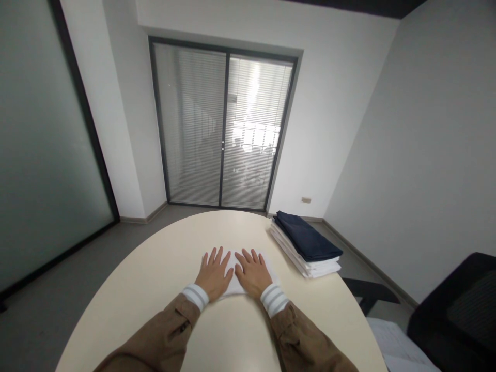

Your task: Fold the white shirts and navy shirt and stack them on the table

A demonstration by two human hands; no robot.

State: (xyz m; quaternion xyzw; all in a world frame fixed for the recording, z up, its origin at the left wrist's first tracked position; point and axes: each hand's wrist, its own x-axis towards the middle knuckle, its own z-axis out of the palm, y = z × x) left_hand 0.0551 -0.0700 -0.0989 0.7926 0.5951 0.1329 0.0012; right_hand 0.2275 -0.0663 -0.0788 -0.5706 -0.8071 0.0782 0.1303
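Note:
A folded white cloth (pixel 235 285) lies flat on the round cream table, mostly covered by my two hands. Palm down on its left part, my left hand (pixel 213 274) has its fingers spread. My right hand (pixel 252 273) rests the same way on the right part, fingers apart. The two thumbs come close together near the cloth's middle. Neither hand grips anything. To the right of my hands, a folded dark navy cloth (pixel 306 236) tops a stack of folded white cloths (pixel 320 268).
The round table (pixel 155 294) fills the lower middle, with the stack near its right edge. A black chair (pixel 457 305) stands at the right, beside some white papers (pixel 399 343) below the table edge. Beyond are a glass door with blinds (pixel 194 129) and white walls.

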